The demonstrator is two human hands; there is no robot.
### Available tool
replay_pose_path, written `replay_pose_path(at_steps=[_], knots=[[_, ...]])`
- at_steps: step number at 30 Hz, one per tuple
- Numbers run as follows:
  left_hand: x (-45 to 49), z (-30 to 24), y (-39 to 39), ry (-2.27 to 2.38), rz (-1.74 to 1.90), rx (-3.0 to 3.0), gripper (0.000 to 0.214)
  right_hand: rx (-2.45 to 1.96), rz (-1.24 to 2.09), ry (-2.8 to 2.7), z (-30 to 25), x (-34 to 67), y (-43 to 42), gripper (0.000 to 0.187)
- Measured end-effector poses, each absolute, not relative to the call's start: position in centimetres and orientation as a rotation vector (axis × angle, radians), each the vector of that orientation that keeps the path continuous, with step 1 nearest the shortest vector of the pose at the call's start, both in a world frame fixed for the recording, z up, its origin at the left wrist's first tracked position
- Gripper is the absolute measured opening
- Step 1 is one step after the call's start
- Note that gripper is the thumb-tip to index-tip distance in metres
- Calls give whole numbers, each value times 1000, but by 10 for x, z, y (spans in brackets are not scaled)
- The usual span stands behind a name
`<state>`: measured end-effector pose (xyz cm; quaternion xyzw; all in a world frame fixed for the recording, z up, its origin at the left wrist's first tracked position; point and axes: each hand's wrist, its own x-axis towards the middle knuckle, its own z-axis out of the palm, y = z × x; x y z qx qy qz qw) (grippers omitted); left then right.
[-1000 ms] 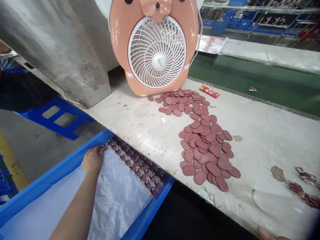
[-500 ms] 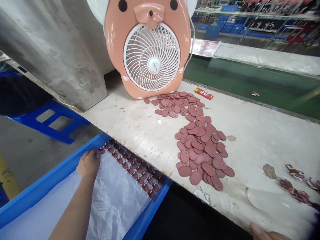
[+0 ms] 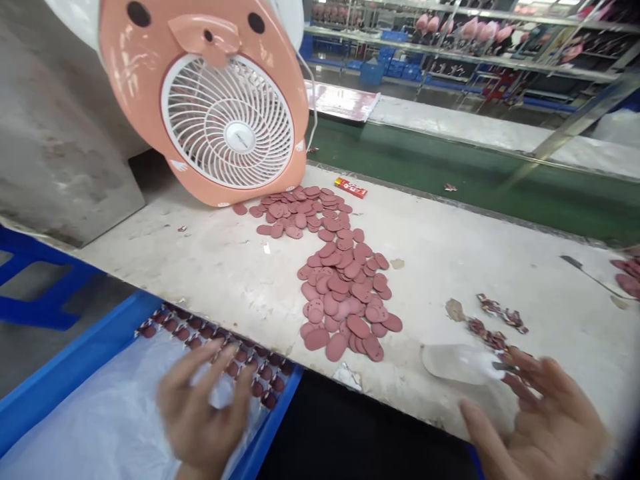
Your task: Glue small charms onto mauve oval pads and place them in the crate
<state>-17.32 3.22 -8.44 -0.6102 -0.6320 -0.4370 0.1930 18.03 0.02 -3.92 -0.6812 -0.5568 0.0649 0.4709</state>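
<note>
My left hand [image 3: 207,407], blurred, hovers over the blue tray [image 3: 120,317] with its fingers spread and nothing visible in them. Beneath it lies a white plastic sheet [image 3: 115,393], bordered by rows of small reddish-brown round pieces [image 3: 233,368] with little light-coloured parts. At the lower right, my right hand [image 3: 555,413] is open, thumb apart, fingers reaching beside a translucent white bottle-like object [image 3: 457,363] lying on the table. Its fingertips partly cover small dark-red pieces; contact is unclear. Several similar multicoloured pieces [image 3: 513,320] lie just beyond.
A loose pile of flat reddish ovals [image 3: 345,300] covers mid-table, trailing to an orange animal-shaped fan [image 3: 240,137]. A red packet [image 3: 351,188] lies behind. A thin dark tool [image 3: 573,262] and more red pieces [image 3: 627,277] are at right. A green belt [image 3: 400,150] runs behind.
The view has swung right. My left hand has left the tray's far corner and come nearer, fingers spreading. My right hand has risen into view beside the bottle-like object.
</note>
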Motion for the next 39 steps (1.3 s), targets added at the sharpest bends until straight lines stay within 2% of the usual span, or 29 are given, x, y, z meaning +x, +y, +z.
replay_pose_path(at_steps=[2,4,7,10,15,18,21,25,29,34,36,39], knots=[[-133,-71,32,-1531,-1143,-2210,56,-1800,126,-1425,-28,172,10,85],[-112,-64,35,-1498,-994,-2377,65,-1860,140,-1544,-23,169,15,68],[-109,-65,38,-1492,-957,-2328,55,-1818,212,-1630,-23,172,16,43],[-118,-71,36,-1367,-1142,-2239,43,-1789,227,-1549,-23,173,11,37],[-118,-77,37,-1373,-1289,-2230,49,-1446,490,-1289,-18,171,5,26],[-113,-71,35,-1407,-1302,-2224,49,-1392,553,-1230,-19,170,3,25],[-102,-48,22,-1593,-1395,-2124,37,-1293,654,-1166,-19,164,-1,24],[-73,-6,2,-2358,-1820,-2315,15,-1217,920,-1113,-3,149,-7,22],[-46,19,-2,-2794,-2075,-2686,20,-1158,1315,-1042,17,141,-5,33],[-32,15,0,-2622,-1823,-3081,15,-995,1635,-918,23,141,-7,28],[-27,8,-2,-2454,-1992,-3002,4,-1031,1610,-796,19,139,-11,34],[-17,-5,-7,-2177,-2403,-2735,29,-1030,1621,-602,11,132,-19,46]])
